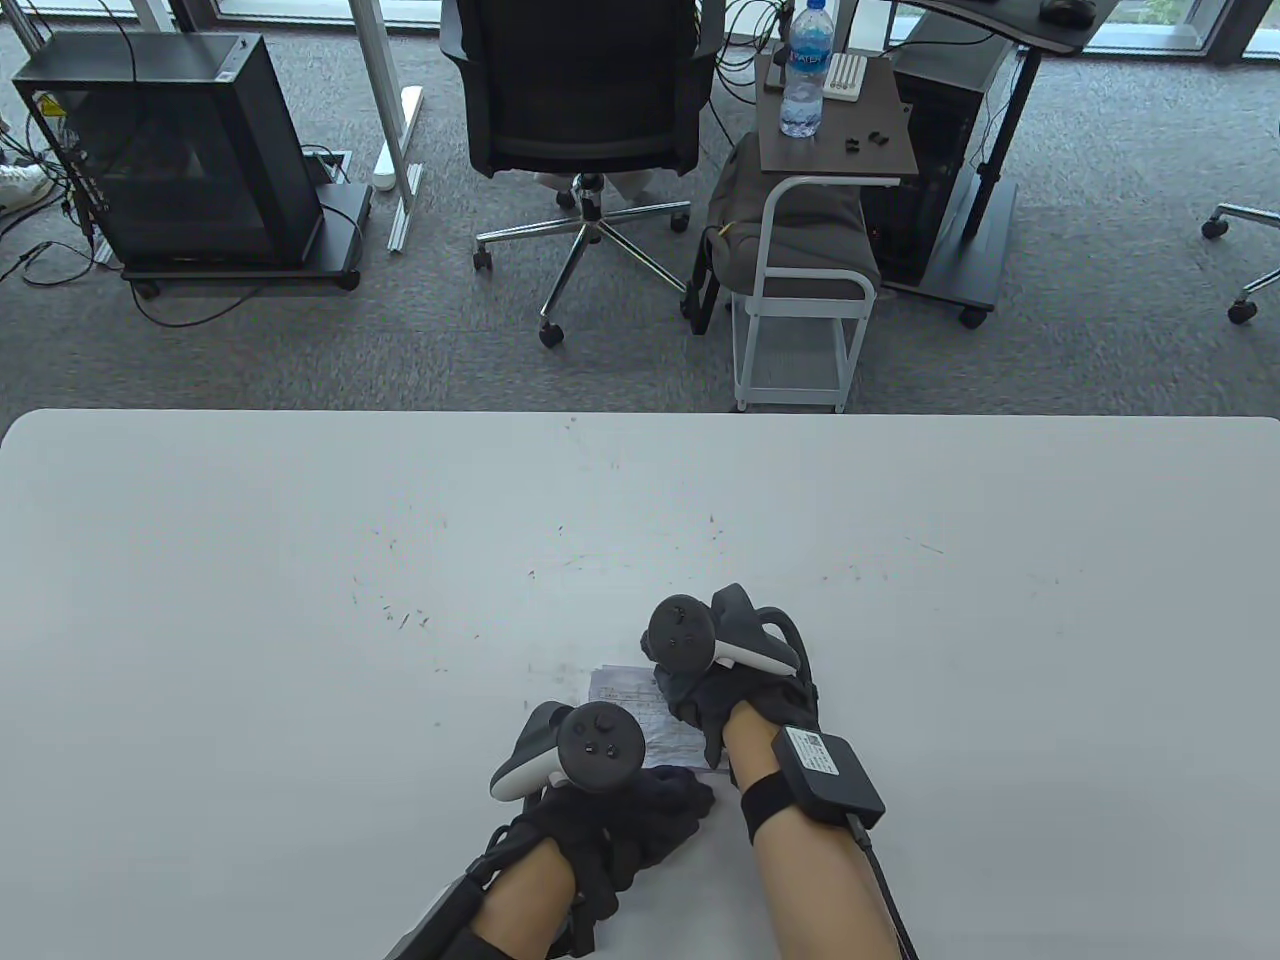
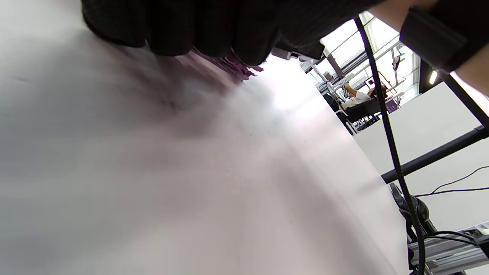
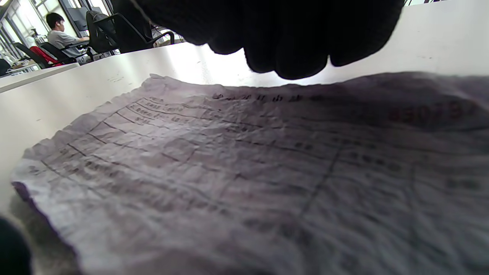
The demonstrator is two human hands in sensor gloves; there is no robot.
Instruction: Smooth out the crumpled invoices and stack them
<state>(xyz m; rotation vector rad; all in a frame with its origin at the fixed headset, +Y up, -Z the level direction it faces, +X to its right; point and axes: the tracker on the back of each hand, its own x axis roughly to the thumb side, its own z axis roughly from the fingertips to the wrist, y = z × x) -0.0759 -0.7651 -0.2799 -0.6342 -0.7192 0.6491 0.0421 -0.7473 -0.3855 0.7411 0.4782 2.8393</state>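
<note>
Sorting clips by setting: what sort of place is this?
Likely an office or lab: a swivel chair, a computer tower on a wheeled stand, and a person at a desk in the background.

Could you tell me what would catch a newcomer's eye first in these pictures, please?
First, the two gloved hands, left hand and right hand, meeting at the near edge of the white table, over a wrinkled printed invoice lying between them. Beyond the table stand a black office chair and a water bottle on a small side table.
</note>
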